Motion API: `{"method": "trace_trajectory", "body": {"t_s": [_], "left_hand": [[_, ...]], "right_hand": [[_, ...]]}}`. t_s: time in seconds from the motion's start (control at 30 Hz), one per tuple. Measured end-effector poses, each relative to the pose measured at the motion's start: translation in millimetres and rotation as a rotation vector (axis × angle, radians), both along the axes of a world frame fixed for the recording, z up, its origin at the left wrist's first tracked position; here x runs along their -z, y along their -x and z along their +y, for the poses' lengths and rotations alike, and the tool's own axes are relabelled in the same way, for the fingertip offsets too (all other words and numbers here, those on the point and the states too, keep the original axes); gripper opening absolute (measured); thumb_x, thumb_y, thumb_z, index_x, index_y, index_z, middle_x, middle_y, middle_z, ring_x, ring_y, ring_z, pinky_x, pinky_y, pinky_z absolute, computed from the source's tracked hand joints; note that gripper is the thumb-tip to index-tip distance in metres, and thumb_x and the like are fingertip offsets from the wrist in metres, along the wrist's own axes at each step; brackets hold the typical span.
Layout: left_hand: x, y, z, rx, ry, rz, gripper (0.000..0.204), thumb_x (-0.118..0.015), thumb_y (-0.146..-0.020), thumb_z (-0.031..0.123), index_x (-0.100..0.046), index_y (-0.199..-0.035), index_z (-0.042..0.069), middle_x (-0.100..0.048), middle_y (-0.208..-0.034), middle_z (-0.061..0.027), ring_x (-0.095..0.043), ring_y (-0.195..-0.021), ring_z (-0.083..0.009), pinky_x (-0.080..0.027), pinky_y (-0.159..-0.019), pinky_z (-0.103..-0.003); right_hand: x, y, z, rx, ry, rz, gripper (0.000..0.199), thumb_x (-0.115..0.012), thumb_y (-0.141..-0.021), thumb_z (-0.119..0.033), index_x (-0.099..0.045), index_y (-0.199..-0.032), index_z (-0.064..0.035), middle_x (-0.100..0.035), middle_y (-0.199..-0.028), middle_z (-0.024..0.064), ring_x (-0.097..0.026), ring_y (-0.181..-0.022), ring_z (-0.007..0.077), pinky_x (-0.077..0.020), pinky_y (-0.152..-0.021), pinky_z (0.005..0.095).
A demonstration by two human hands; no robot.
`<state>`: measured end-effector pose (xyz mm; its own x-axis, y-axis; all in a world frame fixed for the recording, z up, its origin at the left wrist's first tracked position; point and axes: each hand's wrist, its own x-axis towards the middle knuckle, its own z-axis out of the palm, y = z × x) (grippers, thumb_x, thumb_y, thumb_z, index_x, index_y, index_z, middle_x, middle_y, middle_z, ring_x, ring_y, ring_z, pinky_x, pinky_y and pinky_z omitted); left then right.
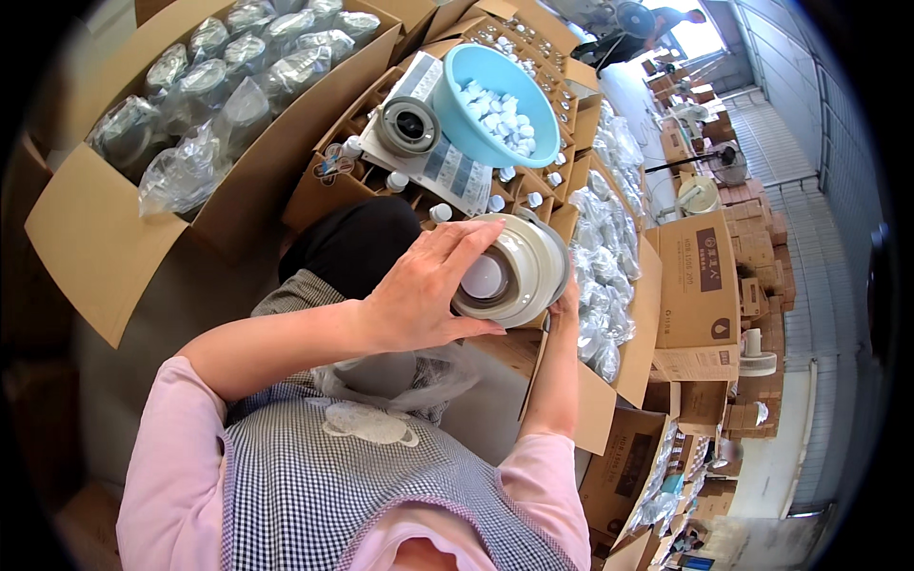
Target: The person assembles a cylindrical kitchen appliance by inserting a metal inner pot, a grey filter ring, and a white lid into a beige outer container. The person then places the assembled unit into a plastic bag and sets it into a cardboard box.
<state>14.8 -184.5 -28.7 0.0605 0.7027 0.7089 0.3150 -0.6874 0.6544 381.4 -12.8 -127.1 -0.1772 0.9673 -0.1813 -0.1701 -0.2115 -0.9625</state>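
Observation:
Above my lap I hold a cream round jug-like vessel (526, 271), tilted so that its round end faces me. A pale disc sits inside the grey-brown ring at that end. My left hand (419, 285) spans the ring side, its fingers along the upper rim and its thumb below. The vessel's far right side is gripped by my right hand (566, 293), whose fingers are mostly hidden behind it. A grey curved part shows along the vessel's upper right edge. Crumpled clear plastic (419, 381) lies on my lap, below the vessel.
A light blue basin (455, 114) of white caps stands on divided cartons of white-capped bottles. Beside it, a grey round part (409, 126) rests on a printed sheet (462, 176). Open cartons of plastic-wrapped items flank me, left (114, 252) and right (640, 328). A person (657, 24) is far off.

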Motion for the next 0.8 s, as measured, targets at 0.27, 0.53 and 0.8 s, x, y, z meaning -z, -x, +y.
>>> {"method": "trace_trajectory", "body": {"t_s": [0.27,0.53,0.8], "left_hand": [[2,-13,18,-0.015,-0.115,-0.169,0.089,-0.093,-0.059,0.023,-0.041,-0.128,0.001,-0.055,-0.124,-0.0242,-0.06,-0.108,-0.0377,-0.051,-0.091,-0.041],[-4,-21,15,-0.017,-0.197,-0.016,0.076,-0.091,-0.06,0.018,-0.046,-0.118,-0.003,-0.051,-0.126,-0.0319,-0.059,-0.111,-0.0422,-0.052,-0.092,-0.042],[1,-19,14,0.025,-0.259,-0.04,0.059,-0.091,-0.064,0.019,-0.058,-0.109,-0.001,-0.047,-0.134,-0.0309,-0.058,-0.113,-0.0445,-0.051,-0.094,-0.044]], "right_hand": [[2,20,1,-0.058,-0.061,0.027,0.056,-0.032,-0.104,-0.045,-0.05,-0.136,-0.0022,-0.058,-0.132,0.0127,-0.056,-0.121,0.0247,-0.0474,-0.102,0.0417],[0,10,-22,0.026,0.129,0.185,0.058,-0.033,-0.104,-0.047,-0.052,-0.134,-0.0012,-0.059,-0.13,0.0143,-0.057,-0.119,0.0266,-0.0466,-0.102,0.0417],[-2,38,-28,-0.088,0.111,0.321,0.062,-0.025,-0.104,-0.048,-0.045,-0.139,-0.0012,-0.054,-0.137,0.016,-0.054,-0.124,0.0309,-0.0439,-0.106,0.0458]]}}
